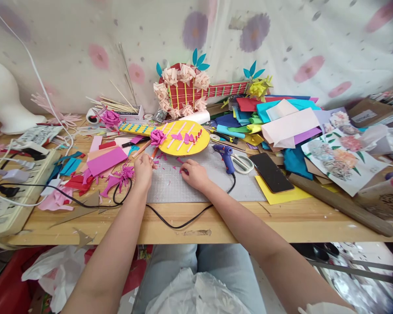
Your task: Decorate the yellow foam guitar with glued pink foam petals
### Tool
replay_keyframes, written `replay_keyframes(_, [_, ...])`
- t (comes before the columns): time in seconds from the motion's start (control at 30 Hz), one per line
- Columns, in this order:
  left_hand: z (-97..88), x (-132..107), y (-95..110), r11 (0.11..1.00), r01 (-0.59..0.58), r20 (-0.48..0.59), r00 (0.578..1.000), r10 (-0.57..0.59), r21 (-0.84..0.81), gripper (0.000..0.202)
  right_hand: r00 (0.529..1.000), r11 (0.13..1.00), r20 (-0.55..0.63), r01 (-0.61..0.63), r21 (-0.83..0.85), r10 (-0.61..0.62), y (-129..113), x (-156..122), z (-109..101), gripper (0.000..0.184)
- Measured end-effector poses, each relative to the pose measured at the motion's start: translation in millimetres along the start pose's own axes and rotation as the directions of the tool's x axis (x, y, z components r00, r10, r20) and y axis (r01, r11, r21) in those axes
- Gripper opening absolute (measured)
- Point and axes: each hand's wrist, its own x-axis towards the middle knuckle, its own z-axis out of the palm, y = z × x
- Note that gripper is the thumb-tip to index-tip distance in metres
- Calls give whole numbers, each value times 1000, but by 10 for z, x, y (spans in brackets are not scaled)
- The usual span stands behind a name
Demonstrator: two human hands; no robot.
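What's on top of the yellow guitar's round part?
The round part has a pinky-purple flower, pale pink strips, darker pink pieces and little red bits. The flower covers the patch beneath it, so what's under there can't be seen.

1. Cardboard box [376, 107], right of the frame: its pale label bears print too blurred to read.
2. Power strip [18, 216], left edge: small label print, illegible.
3. Nothing else is legible.

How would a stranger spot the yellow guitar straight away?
On the wooden table, find the grey mat. At its far side, in front of the red guitar, is the yellow guitar. Its colour and magenta rose set it apart.
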Motion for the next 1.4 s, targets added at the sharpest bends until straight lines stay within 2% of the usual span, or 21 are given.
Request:
replay_keyframes(0.13, [-2,0,30,1000,-17,0,1000,17,-12,33,1000,999,17,12,37,-13,13,-14,-17,18])
replay_keyframes(0.3, [-28,31,91,992,119,83,989,-121,33,19,1000,998,25,10,65,-12,8,-48,-29,34])
replay_keyframes(0.4, [-67,48,125,987,148,145,977,-157,67,17,1000,989,1,16,145,-16,16,-68,-30,45])
replay_keyframes(0.5, [-114,69,159,988,130,172,975,-143,85,18,997,979,-67,36,202,-23,4,-75,-80,42])
replay_keyframes(0.57, [-151,107,180,992,107,161,980,-116,65,18,993,976,-118,1,217,25,-34,-72,-170,32])
replay_keyframes(0.67, [-218,215,210,993,108,78,991,-111,52,14,973,966,-183,-96,241,142,-106,-61,-406,20])
replay_keyframes(0.73, [-264,302,232,987,130,25,991,-133,90,12,950,961,-271,-78,265,152,-112,-55,-612,17])
replay_keyframes(0.8, [-298,368,257,985,116,-4,993,-117,126,15,901,950,-410,-9,312,143,-41,-56,-823,15])
replay_keyframes(0.83, [-310,384,270,987,90,-16,996,-89,131,17,854,939,-496,28,342,156,28,-59,-918,15])
replay_keyframes(0.87, [-317,388,283,990,59,-29,998,-56,127,20,790,926,-585,58,373,186,119,-63,-998,16])
replay_keyframes(0.9, [-321,379,294,993,28,-37,999,-23,117,22,684,912,-688,84,402,241,227,-69,-1059,17])
replay_keyframes(0.97, [-329,343,302,994,-11,-36,999,15,105,27,496,881,-799,128,455,340,474,-86,-1109,21])
replay_keyframes(1.03, [-349,331,287,992,-7,-19,1000,9,130,32,410,836,-803,152,527,431,717,-107,-1058,23])
replay_keyframes(1.07, [-368,355,273,986,1,-12,1000,1,165,34,407,797,-774,158,582,485,821,-119,-1001,25])
replay_keyframes(1.1, [-394,405,257,976,6,-11,1000,-3,216,35,425,751,-730,155,641,535,907,-130,-930,27])
replay_keyframes(1.17, [-460,594,233,928,-15,-8,1000,19,372,33,488,660,-622,117,742,612,1022,-148,-773,35])
replay_keyframes(1.23, [-529,875,234,838,-75,13,997,81,540,22,552,560,-498,66,826,669,1069,-156,-632,45])
replay_keyframes(1.33, [-586,1332,281,639,-175,62,979,195,749,8,608,488,-382,-12,872,696,1071,-155,-487,57])
replay_keyframes(1.4, [-582,1574,318,410,-233,160,966,204,882,9,623,498,-357,-62,865,696,1068,-160,-428,60])
